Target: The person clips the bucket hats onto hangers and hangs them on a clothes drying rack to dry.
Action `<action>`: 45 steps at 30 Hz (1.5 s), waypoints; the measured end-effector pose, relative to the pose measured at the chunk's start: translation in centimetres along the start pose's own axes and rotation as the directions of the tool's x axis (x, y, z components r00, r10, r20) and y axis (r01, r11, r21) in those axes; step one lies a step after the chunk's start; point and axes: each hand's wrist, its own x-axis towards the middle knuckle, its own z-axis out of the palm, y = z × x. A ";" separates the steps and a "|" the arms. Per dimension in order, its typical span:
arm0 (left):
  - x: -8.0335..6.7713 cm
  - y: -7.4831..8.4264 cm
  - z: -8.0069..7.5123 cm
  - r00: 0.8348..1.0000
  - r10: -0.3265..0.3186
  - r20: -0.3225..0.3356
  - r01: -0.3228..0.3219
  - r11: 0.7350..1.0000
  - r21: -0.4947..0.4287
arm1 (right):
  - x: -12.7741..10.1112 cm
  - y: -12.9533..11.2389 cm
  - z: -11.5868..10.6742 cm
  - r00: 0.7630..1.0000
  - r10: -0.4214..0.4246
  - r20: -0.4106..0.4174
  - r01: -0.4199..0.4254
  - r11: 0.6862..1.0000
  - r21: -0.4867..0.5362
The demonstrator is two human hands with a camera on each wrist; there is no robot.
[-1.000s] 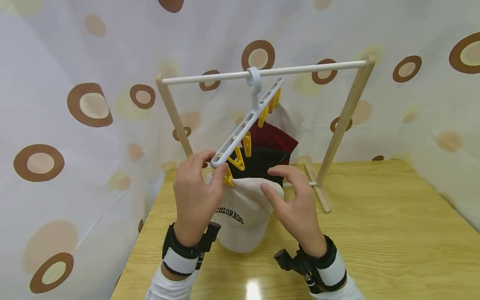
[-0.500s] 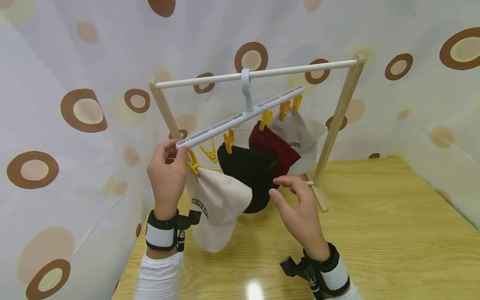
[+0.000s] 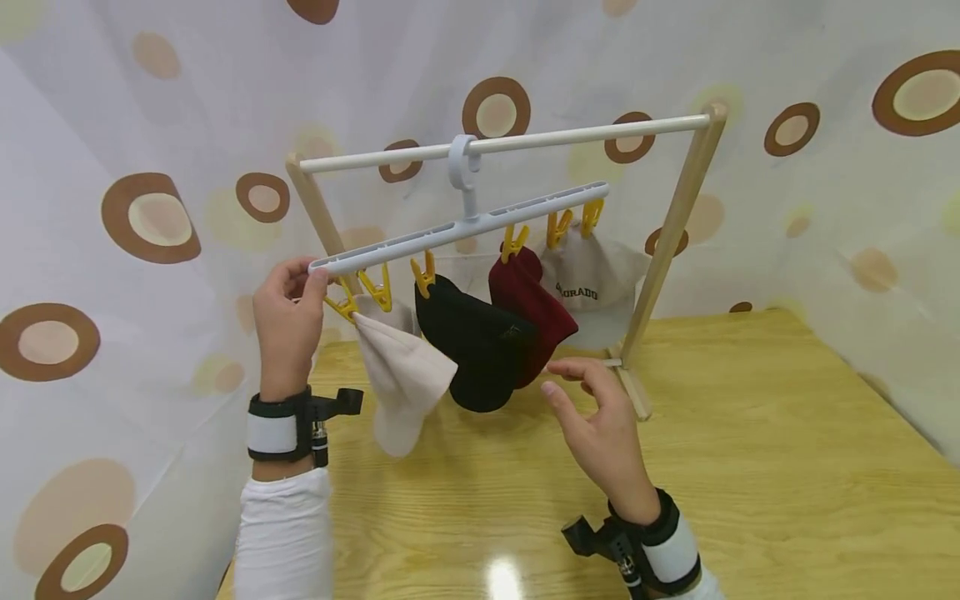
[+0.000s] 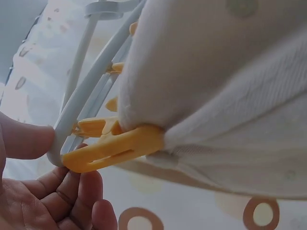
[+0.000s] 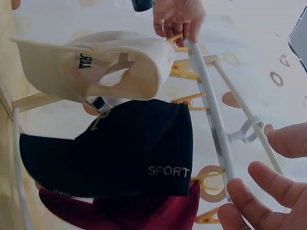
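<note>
My left hand pinches the near left end of a pale blue clip hanger between thumb and fingers. Yellow clips hang beneath the bar. From the clip beside that hand hangs a cream cap. Farther along hang a black cap marked SPORT in the right wrist view, a dark red cap, and a light cap with lettering at the far end. My right hand holds nothing, its fingers loosely bent, in front of the caps and apart from them.
The hanger's hook loops over the white rod of a wooden-legged rack. The rack's right leg stands close to the far cap. Below is a wood-grain table; a patterned cloth hangs behind.
The hanger's near end has swung left with my left hand, so the bar now lies more across the view and the caps have spread apart. My right hand has shifted only slightly.
</note>
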 end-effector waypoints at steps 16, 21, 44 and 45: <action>2.4 -1.8 -3.4 0.982 -0.188 0.028 0.189 0.981 -0.038 | -0.6 0.5 0.7 0.999 0.036 0.039 -0.036 0.999 -0.003; 2.3 -2.4 -1.9 0.979 -0.178 0.098 0.181 0.983 -0.018 | -0.8 0.7 0.6 0.998 0.046 0.033 -0.046 0.999 -0.008; 2.4 -1.5 4.7 0.995 -0.063 0.081 0.045 0.978 0.205 | -1.6 1.0 0.4 0.987 0.150 0.065 -0.149 0.989 -0.017; 2.3 -1.5 4.7 0.998 -0.042 0.046 0.030 0.972 0.231 | -1.6 1.0 0.4 0.987 0.150 0.065 -0.149 0.989 -0.020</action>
